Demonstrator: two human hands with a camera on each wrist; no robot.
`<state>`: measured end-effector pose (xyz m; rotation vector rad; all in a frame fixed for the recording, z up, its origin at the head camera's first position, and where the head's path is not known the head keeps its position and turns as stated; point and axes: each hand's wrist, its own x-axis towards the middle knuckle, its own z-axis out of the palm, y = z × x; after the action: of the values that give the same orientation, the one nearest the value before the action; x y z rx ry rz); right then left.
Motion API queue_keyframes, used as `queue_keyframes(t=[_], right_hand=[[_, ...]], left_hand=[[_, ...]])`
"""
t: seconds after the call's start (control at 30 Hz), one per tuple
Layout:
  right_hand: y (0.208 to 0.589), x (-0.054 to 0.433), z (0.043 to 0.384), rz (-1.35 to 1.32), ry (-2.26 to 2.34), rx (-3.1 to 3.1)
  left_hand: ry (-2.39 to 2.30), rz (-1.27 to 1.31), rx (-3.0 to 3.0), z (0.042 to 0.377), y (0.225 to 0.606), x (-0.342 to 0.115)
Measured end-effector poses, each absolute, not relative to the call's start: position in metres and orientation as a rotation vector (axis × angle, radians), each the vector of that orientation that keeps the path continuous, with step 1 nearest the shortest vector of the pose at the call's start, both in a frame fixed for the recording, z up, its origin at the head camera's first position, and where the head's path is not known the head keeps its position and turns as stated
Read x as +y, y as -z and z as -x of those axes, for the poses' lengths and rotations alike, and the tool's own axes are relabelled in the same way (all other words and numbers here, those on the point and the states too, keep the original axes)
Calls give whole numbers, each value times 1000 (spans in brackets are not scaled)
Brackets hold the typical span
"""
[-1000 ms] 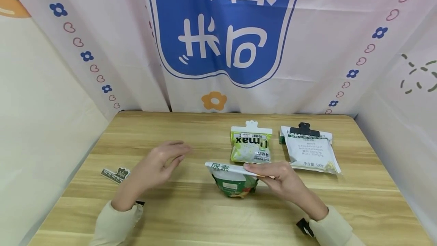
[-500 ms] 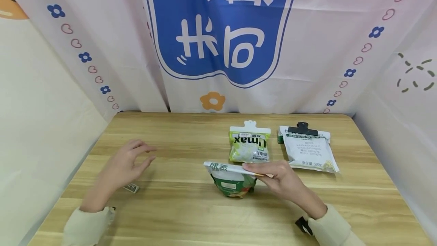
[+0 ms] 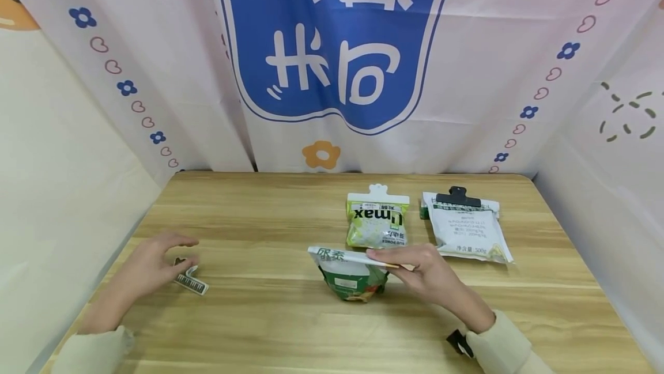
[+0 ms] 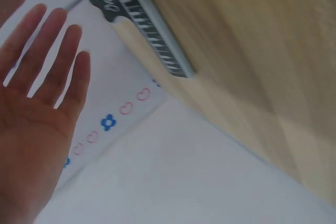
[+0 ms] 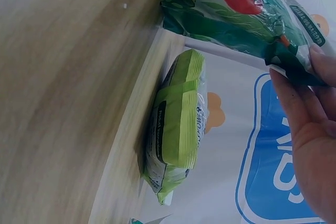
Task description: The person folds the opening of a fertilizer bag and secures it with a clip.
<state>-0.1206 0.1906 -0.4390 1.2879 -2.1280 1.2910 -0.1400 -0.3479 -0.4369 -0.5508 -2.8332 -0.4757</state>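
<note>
My right hand [image 3: 427,273] pinches the folded top edge of a green and white packet [image 3: 353,282], which stands on the table. In the right wrist view that packet [image 5: 226,19] shows fruit pictures, and thumb and fingers grip its corner. At the left, my left hand [image 3: 153,264] hovers beside a bag clip [image 3: 191,283] with a black-and-white striped pattern, partly hidden behind the fingers in the head view. The left wrist view has the clip [image 4: 149,30] apart from the left hand [image 4: 42,103], whose fingers are straight and hold nothing.
Behind the held packet lies a lime-green Umax packet [image 3: 377,225] with a white clip [image 3: 378,193] on its top. To its right is a white packet [image 3: 469,233] under a black clip [image 3: 459,197]. A printed curtain [image 3: 467,103] hangs along the table's [image 3: 290,333] back edge.
My left hand has moved left, away from the green and white packet and over to the striped clip. The right hand keeps its pinch on the packet in the same place.
</note>
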Motion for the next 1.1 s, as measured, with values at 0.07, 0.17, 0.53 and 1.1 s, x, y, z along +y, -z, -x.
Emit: queue_keyframes(t=[0.07,0.17,0.53,1.1], right_hand=[[439,190,120,-1270,-1307,-2157],[439,191,119,-1249,-1328,-2197],[439,191,119,-1222,-1319,-2226],[439,190,120,-1232,-1318,-2191]], left_hand=[[504,524,-2884,140,440,-354],[564,486,-2981,141,442,-360],[631,493,-3101,148,453,-377],[786,517,-3138,157,461,-380]])
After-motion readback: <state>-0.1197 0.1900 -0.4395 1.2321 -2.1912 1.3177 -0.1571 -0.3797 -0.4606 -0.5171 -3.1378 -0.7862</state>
